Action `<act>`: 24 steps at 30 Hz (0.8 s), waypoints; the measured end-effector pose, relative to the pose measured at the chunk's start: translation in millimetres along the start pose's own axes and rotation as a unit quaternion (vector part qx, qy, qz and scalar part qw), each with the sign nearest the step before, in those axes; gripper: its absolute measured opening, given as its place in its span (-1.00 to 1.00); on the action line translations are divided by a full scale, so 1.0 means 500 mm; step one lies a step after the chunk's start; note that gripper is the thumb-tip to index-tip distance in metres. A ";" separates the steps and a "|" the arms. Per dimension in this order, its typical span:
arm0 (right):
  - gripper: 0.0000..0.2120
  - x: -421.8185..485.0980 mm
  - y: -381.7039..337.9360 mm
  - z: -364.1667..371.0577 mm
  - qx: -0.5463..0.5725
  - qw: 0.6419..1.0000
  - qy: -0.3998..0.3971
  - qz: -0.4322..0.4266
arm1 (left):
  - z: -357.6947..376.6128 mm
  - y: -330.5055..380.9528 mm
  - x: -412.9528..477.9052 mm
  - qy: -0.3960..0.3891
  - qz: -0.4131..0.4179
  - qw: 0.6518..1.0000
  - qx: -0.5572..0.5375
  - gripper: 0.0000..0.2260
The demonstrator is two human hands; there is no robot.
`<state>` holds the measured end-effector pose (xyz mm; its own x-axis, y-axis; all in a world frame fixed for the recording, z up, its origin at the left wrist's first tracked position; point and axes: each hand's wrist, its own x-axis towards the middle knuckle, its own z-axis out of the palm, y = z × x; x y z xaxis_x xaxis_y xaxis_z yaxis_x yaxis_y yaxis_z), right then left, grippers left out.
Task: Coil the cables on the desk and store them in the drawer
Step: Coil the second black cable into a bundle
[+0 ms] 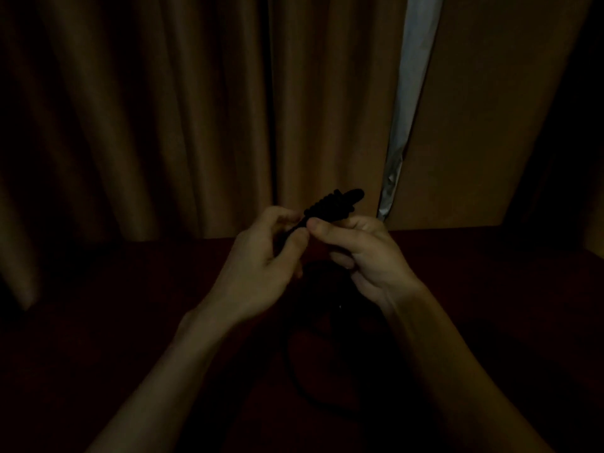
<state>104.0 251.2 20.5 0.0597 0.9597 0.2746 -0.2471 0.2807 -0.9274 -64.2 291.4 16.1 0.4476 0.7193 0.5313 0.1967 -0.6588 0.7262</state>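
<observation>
Forearms (163, 371) cropped, left hand (258, 266), right hand (366, 256) pinching cable (330, 204), slack seemingly looped below

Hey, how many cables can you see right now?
1: a black cable, its wound end held between left hand and right hand, its tail seemingly looping on the desk. Darkness may hide others.

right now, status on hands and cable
Left hand pinches cable just below the wound part; right hand holds the wound part. Rest of it loops on the desk, uncoiled. Nothing seen in the way; very dark.
</observation>
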 end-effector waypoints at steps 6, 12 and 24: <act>-0.86 -0.003 -0.001 0.017 -0.016 0.999 0.027 -0.004 | 0.004 -0.014 -0.002 0.050 0.163 0.956 0.238 -0.75; -0.87 0.001 0.012 0.017 -0.060 0.997 0.008 -0.046 | 0.014 0.007 -0.001 0.066 0.094 0.988 0.104 -0.83; -0.77 0.000 0.017 0.000 -0.039 0.996 -0.072 -0.028 | -0.001 0.033 0.008 -0.115 -0.224 0.923 -0.291 -0.62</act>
<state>102.0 253.3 12.7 -0.0701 0.9322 0.3551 -0.1705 0.3395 -0.9250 -59.7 283.5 30.6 0.6219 0.7805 0.0636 -0.0655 -0.0291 0.9974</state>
